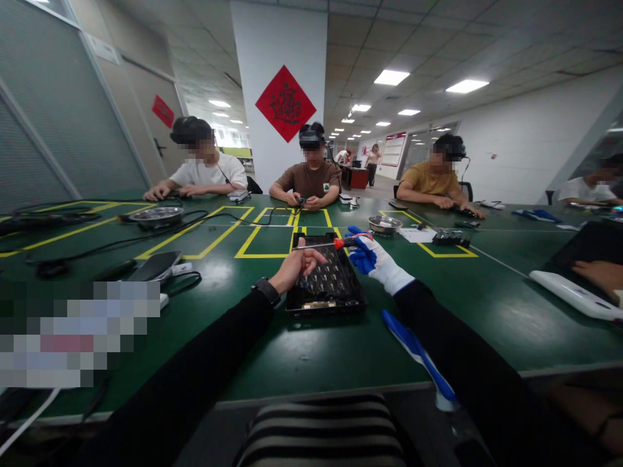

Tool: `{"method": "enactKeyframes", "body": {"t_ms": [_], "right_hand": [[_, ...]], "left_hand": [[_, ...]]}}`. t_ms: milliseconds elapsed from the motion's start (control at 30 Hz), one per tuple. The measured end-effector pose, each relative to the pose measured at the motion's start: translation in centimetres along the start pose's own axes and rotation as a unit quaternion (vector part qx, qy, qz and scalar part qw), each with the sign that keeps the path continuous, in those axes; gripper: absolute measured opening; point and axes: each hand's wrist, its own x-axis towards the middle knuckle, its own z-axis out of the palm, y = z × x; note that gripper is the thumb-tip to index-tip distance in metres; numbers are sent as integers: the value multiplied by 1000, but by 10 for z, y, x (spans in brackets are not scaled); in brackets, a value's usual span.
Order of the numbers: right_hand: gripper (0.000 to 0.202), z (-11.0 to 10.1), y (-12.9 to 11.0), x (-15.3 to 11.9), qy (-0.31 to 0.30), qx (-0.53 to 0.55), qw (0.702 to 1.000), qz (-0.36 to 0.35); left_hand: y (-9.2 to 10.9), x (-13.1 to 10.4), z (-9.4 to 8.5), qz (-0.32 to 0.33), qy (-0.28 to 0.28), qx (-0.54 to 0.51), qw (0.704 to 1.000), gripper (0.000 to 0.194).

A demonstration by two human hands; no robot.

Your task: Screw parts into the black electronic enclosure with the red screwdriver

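Observation:
A screwdriver with a red and black handle lies level above the black tray, its thin shaft pointing left. My right hand, in a white and blue work glove, is closed around the handle. My left hand, bare and with a black watch on the wrist, is at the shaft's tip, the thumb against it and one finger stretched to the right. Whether a small part sits at the tip cannot be made out. Rows of small metallic pieces show inside the tray. A tan piece lies at its near edge.
A blue and white glove lies beside my right forearm. Metal bowls and dark cables are farther off. A phone lies to the left, a white device to the right. Several people sit across the green table.

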Motion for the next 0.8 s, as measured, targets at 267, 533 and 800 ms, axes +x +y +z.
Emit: {"method": "enactKeyframes", "body": {"t_ms": [267, 533, 800], "right_hand": [[37, -15, -4, 1, 24, -24, 999, -36], [32, -4, -6, 6, 37, 2, 995, -89], [40, 23, -7, -3, 8, 5, 992, -129]], "left_hand": [[5, -3, 2, 28, 13, 95, 995, 60], [4, -4, 2, 9, -26, 135, 990, 39], [8, -7, 10, 46, -79, 203, 975, 36]]}}
